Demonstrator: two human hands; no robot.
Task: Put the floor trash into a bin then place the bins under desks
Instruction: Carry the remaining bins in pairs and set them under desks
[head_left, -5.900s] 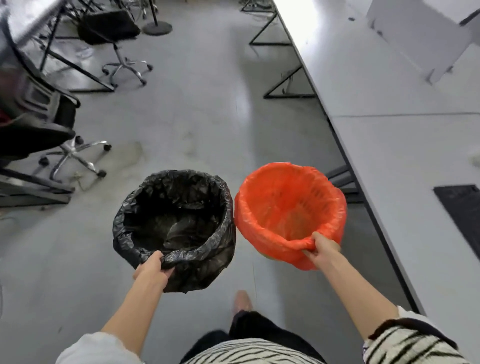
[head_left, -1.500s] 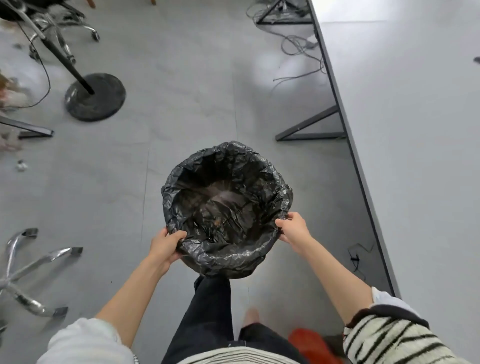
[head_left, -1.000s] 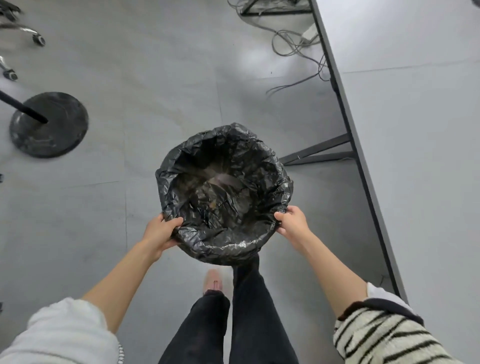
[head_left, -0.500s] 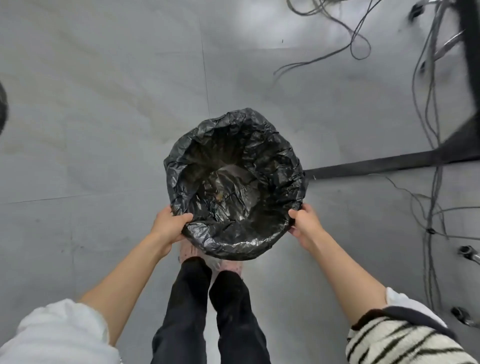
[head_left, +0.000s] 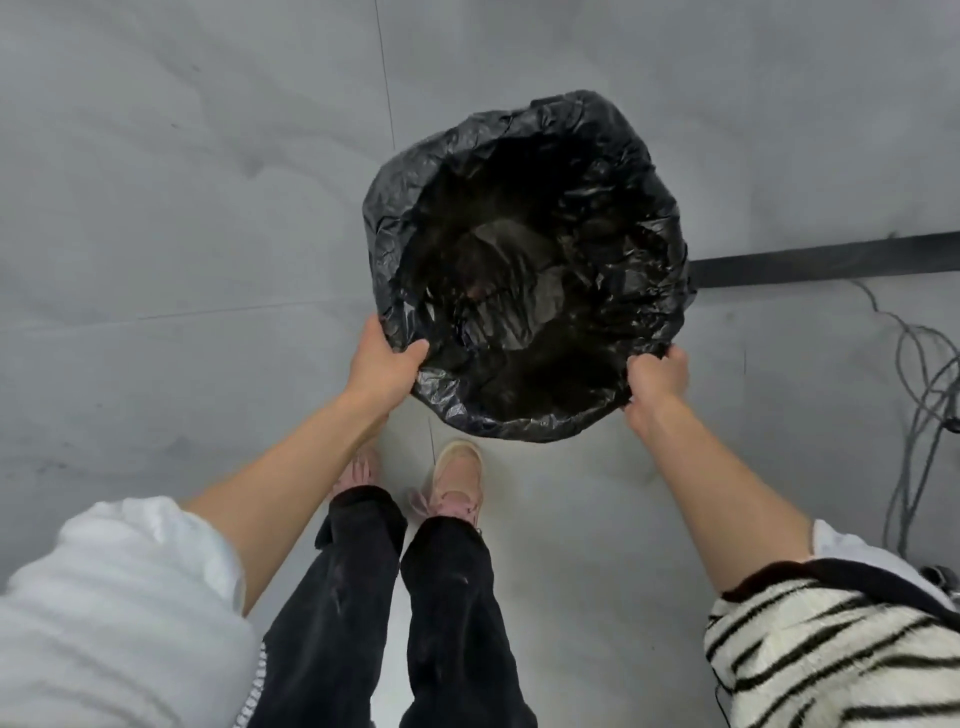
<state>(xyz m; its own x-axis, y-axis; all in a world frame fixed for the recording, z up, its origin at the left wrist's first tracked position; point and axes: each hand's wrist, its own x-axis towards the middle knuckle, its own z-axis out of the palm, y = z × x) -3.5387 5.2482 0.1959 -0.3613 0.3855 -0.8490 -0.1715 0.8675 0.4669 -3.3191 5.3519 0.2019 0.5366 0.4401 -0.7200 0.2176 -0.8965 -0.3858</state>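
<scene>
Black-lined bin (head_left: 524, 270) held at its rim, left hand (head_left: 382, 364) and right hand (head_left: 655, 375) each grasping it; placing under the table remains.

Both hands grip the black-lined bin over a grey floor

Seen from the head camera looking straight down, a bin lined with a crumpled black bag (head_left: 524, 270) is gripped at its near rim by both hands. The left hand (head_left: 382, 364) curls over the rim's left side, thumb lying on the liner; the right hand (head_left: 655, 375) pinches the liner at the right side. Dim scraps lie at the bottom, too dark to name. Below it are black trousers (head_left: 400, 613) and pink shoes (head_left: 454, 480) on the grey floor (head_left: 182, 208). A dark metal bar (head_left: 826, 264) runs rightward behind the bin, with grey cables (head_left: 919, 400) looping near it
</scene>
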